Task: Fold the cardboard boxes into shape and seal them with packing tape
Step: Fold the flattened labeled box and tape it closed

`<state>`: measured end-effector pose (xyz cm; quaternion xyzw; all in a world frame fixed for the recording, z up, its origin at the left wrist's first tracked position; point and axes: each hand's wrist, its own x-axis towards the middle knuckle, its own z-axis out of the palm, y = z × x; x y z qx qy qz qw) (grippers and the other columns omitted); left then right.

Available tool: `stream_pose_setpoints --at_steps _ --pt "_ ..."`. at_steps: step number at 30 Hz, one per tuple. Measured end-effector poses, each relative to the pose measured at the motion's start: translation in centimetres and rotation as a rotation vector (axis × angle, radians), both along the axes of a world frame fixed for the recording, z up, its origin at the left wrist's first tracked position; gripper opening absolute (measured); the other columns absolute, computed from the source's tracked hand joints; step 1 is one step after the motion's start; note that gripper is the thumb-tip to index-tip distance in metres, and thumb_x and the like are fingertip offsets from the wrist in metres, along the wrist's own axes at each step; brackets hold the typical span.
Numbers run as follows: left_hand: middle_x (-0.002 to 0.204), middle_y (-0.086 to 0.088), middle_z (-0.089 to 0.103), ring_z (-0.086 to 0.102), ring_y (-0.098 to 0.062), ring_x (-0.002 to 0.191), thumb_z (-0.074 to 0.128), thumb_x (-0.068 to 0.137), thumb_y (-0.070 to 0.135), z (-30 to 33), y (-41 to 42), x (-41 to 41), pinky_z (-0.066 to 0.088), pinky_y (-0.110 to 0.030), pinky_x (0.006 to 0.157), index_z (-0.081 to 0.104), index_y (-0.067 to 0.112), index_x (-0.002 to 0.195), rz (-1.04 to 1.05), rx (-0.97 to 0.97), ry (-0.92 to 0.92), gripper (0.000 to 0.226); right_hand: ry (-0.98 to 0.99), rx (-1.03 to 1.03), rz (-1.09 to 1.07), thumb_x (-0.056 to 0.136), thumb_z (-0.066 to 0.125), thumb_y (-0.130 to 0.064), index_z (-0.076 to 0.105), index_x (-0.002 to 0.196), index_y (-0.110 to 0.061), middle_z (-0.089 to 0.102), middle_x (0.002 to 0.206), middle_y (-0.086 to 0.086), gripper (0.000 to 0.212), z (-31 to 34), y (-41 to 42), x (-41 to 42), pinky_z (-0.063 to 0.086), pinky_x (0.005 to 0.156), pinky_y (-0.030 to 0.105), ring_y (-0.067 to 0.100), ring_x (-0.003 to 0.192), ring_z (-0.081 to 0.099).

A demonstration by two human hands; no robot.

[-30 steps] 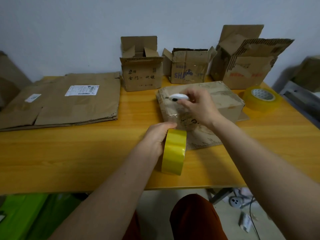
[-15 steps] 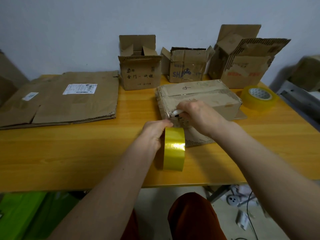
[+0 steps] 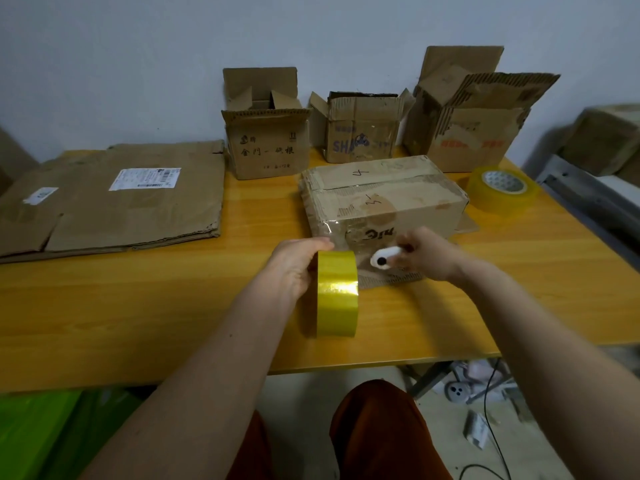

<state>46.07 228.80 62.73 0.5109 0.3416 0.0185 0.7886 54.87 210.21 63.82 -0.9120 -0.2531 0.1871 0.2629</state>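
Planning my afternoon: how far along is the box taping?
Done: one closed box carries clear tape. In hand: left hand holds the yellow tape roll, right hand a white cutter. Left: three open boxes behind, flattened cardboard on the table's left.

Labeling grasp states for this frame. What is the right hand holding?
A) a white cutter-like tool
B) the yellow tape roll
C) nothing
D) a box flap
A: the right hand grips a small white tool in front of the closed box, while the yellow tape roll stands on edge on the table in the left hand.
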Motion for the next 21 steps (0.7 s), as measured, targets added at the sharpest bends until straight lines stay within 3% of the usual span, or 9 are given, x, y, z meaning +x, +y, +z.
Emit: stream_pose_setpoints --at_steps 1,3,7,9,12,15,17,19,21 --pt "0.111 -0.022 0.066 0.064 -0.032 0.099 0.068 0.081 -0.005 0.0 0.0 0.0 0.054 -0.042 0.085 0.066 -0.001 0.107 -0.007 -0.003 0.004 0.026 0.086 0.041 -0.036 0.089 0.063 -0.008 0.062 0.088 -0.010 0.063 0.085 0.011 0.002 -0.7 -0.6 0.0 0.049 0.071 0.037 0.025 0.078 0.058" --pt "0.112 -0.022 0.065 0.063 -0.031 0.098 0.067 0.082 -0.004 0.0 0.0 0.0 0.053 -0.044 0.088 0.065 0.000 0.106 -0.003 -0.004 0.007 0.025 0.218 0.169 -0.113 0.085 0.065 -0.001 0.060 0.094 -0.001 0.063 0.088 0.014 0.010 -1.6 -1.8 0.1 0.050 0.071 0.034 0.024 0.076 0.059" --pt "0.105 -0.018 0.066 0.062 -0.028 0.096 0.068 0.082 -0.001 -0.2 -0.1 0.1 0.050 -0.045 0.095 0.067 0.003 0.108 0.005 -0.010 0.028 0.027 0.310 0.268 -0.238 0.084 0.068 -0.001 0.056 0.088 -0.005 0.061 0.080 0.012 0.013 -1.9 -4.4 0.8 0.047 0.060 0.026 0.018 0.066 0.057" --pt "0.099 -0.015 0.066 0.061 -0.027 0.089 0.067 0.083 0.000 -0.3 -0.3 0.3 0.050 -0.044 0.092 0.067 0.005 0.104 -0.008 -0.024 0.036 0.022 0.301 0.272 -0.314 0.086 0.065 -0.001 0.057 0.085 -0.005 0.061 0.081 0.013 0.009 -1.9 -5.8 1.5 0.046 0.062 0.028 0.019 0.068 0.056" --pt "0.107 -0.019 0.065 0.060 -0.030 0.094 0.065 0.085 0.001 -0.2 -0.5 0.6 0.052 -0.041 0.078 0.066 0.004 0.111 -0.012 -0.029 0.052 0.026 0.224 0.309 -0.480 0.090 0.058 -0.001 0.055 0.081 -0.007 0.057 0.082 0.017 0.012 -2.2 -7.3 2.4 0.043 0.060 0.029 0.022 0.068 0.053" --pt "0.112 -0.021 0.065 0.062 -0.031 0.092 0.065 0.085 0.003 -0.2 -0.7 0.7 0.053 -0.040 0.070 0.066 0.005 0.115 -0.025 -0.031 0.061 0.030 0.130 0.153 -0.544 0.091 0.059 -0.007 0.059 0.089 -0.004 0.058 0.086 0.018 0.004 -2.7 -7.8 2.8 0.042 0.058 0.034 0.026 0.069 0.052" --pt "0.113 -0.021 0.066 0.064 -0.030 0.089 0.067 0.084 0.004 -0.3 -0.6 0.7 0.055 -0.039 0.066 0.066 0.006 0.114 -0.037 -0.027 0.066 0.029 0.006 -0.075 -0.529 0.092 0.059 -0.015 0.062 0.102 -0.005 0.060 0.103 0.020 0.015 -2.9 -7.6 2.6 0.047 0.073 0.041 0.033 0.090 0.057" --pt "0.115 -0.022 0.065 0.064 -0.032 0.093 0.068 0.083 0.005 -0.3 -0.4 0.7 0.055 -0.040 0.067 0.065 0.004 0.115 -0.054 -0.022 0.075 0.032 -0.298 -0.186 -0.517 0.094 0.056 -0.020 0.061 0.112 -0.008 0.052 0.118 0.019 0.023 -2.7 -6.3 1.8 0.042 0.088 0.042 0.036 0.111 0.047" --pt "0.116 -0.023 0.064 0.064 -0.033 0.094 0.068 0.084 0.009 -0.3 -0.2 0.6 0.055 -0.042 0.069 0.062 0.000 0.119 -0.086 -0.013 0.092 0.036 -0.646 -0.022 -0.367 0.090 0.059 -0.014 0.061 0.114 -0.006 0.051 0.120 0.017 0.026 -2.1 -4.1 0.5 0.039 0.090 0.038 0.035 0.114 0.044"
